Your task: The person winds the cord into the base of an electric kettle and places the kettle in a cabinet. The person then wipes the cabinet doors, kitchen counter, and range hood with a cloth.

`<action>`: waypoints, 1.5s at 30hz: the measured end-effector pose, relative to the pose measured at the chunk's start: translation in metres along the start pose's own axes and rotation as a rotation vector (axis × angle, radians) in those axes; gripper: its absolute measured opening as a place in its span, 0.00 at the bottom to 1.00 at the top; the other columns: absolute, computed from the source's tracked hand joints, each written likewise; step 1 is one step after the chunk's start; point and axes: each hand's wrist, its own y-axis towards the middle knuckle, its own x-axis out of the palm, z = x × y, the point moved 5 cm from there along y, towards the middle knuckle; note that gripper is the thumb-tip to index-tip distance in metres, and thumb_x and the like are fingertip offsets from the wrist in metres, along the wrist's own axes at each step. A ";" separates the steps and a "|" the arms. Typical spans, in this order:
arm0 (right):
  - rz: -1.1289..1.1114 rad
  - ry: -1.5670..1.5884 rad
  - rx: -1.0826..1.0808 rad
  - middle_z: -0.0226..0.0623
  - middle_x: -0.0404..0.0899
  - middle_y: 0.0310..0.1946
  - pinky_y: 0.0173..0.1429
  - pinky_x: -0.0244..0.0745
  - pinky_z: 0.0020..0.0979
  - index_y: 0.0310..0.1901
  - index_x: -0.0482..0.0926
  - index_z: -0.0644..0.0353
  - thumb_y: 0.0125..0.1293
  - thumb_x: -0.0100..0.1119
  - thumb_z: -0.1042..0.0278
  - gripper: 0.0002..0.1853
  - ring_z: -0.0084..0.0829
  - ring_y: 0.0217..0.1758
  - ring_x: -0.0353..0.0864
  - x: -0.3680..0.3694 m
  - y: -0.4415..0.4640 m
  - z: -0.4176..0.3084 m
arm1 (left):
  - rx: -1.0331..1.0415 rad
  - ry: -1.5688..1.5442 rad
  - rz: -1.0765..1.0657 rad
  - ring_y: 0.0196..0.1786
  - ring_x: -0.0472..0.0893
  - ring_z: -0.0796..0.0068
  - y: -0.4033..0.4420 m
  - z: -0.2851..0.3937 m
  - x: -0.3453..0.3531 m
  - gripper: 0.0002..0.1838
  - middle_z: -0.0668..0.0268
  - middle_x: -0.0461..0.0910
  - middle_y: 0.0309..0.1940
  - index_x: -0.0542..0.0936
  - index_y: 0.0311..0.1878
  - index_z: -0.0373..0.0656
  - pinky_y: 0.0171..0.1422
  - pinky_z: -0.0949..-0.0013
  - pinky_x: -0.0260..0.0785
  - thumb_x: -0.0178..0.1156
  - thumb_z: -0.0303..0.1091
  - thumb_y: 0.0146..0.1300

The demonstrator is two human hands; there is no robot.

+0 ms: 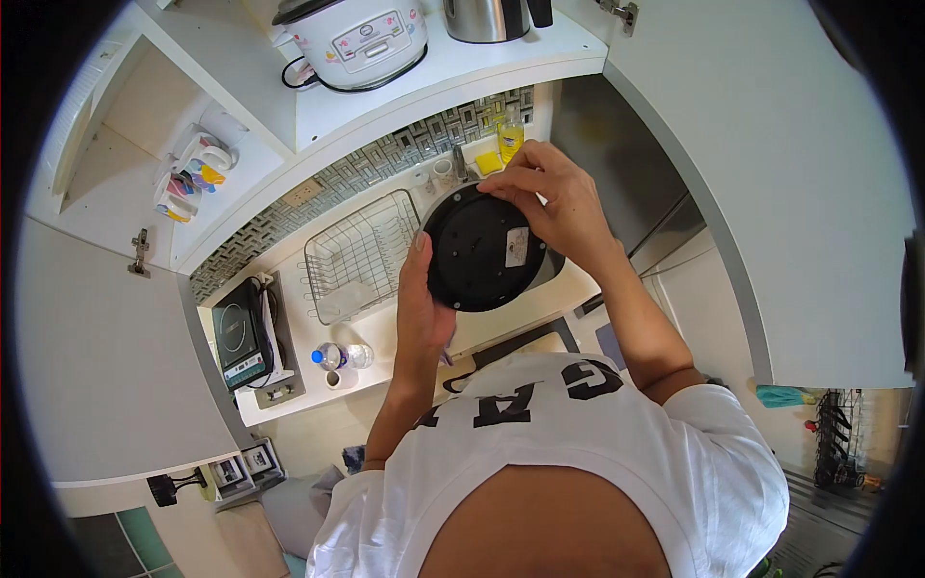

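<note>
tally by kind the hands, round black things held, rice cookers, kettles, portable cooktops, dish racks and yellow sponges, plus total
hands: 2 (left hand, right hand)
round black thing: 1
rice cooker: 1
kettle: 1
portable cooktop: 1
dish rack: 1
yellow sponge: 1
total: 8

the white counter (462, 335) holds a wire rack (358, 252), two bottles (332, 357) and a cup (334, 380). a rice cooker (361, 48) and kettle (487, 19) sit on the shelf (472, 64).
</note>
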 end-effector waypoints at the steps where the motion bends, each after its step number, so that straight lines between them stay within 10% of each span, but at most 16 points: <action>1: 0.001 -0.002 0.002 0.34 0.73 0.28 0.37 0.71 0.27 0.37 0.86 0.50 0.54 0.66 0.75 0.09 0.33 0.30 0.75 0.000 0.000 0.004 | 0.011 0.006 0.005 0.59 0.74 0.69 0.000 -0.001 -0.001 0.23 0.58 0.73 0.58 0.68 0.62 0.37 0.66 0.61 0.66 0.54 0.39 0.68; 4: 0.017 0.062 -0.053 0.31 0.75 0.30 0.38 0.71 0.27 0.36 0.83 0.55 0.54 0.67 0.75 0.07 0.26 0.32 0.76 0.002 0.001 0.011 | 0.017 -0.068 -0.066 0.59 0.75 0.69 -0.002 -0.003 0.003 0.23 0.59 0.73 0.57 0.68 0.62 0.37 0.66 0.63 0.67 0.53 0.41 0.69; 6: -0.014 0.728 0.531 0.26 0.76 0.37 0.41 0.71 0.24 0.35 0.80 0.60 0.52 0.69 0.78 0.09 0.16 0.34 0.74 0.015 -0.004 0.034 | 0.034 -0.062 -0.105 0.60 0.74 0.69 -0.004 -0.002 0.005 0.25 0.58 0.72 0.59 0.66 0.64 0.37 0.67 0.63 0.66 0.51 0.42 0.70; 9: -0.155 0.908 0.518 0.23 0.76 0.34 0.40 0.70 0.21 0.33 0.77 0.58 0.52 0.71 0.76 0.11 0.12 0.34 0.73 0.020 -0.001 0.036 | 0.039 0.099 -0.134 0.57 0.75 0.72 -0.005 0.009 0.012 0.24 0.59 0.74 0.57 0.67 0.63 0.35 0.63 0.66 0.67 0.52 0.40 0.70; 15: -0.513 0.425 0.358 0.25 0.79 0.29 0.39 0.68 0.21 0.35 0.78 0.60 0.51 0.71 0.70 0.12 0.17 0.33 0.74 0.029 0.002 0.010 | -0.118 0.338 -0.183 0.46 0.79 0.79 0.007 0.009 -0.003 0.17 0.63 0.81 0.45 0.75 0.54 0.32 0.52 0.76 0.71 0.55 0.36 0.69; 25: -0.380 0.665 0.515 0.21 0.82 0.28 0.25 0.60 0.16 0.49 0.83 0.55 0.65 0.61 0.64 0.13 0.10 0.23 0.65 0.014 -0.024 0.059 | 0.126 0.213 -0.005 0.44 0.80 0.78 0.002 0.016 -0.005 0.14 0.62 0.81 0.43 0.77 0.50 0.34 0.52 0.75 0.73 0.51 0.36 0.71; 37: -0.150 0.374 0.234 0.25 0.82 0.27 0.37 0.68 0.19 0.47 0.82 0.63 0.63 0.62 0.69 0.12 0.17 0.28 0.72 0.002 -0.014 0.039 | 0.164 0.222 0.030 0.40 0.80 0.80 0.003 0.013 0.007 0.13 0.62 0.82 0.41 0.76 0.50 0.32 0.48 0.78 0.73 0.57 0.30 0.67; 45: -0.167 0.678 0.509 0.26 0.80 0.31 0.40 0.71 0.17 0.45 0.81 0.65 0.62 0.62 0.74 0.10 0.14 0.33 0.74 -0.006 -0.019 0.056 | 0.401 0.433 0.007 0.42 0.75 0.85 -0.003 0.026 0.010 0.17 0.66 0.79 0.42 0.74 0.54 0.29 0.50 0.82 0.67 0.59 0.29 0.66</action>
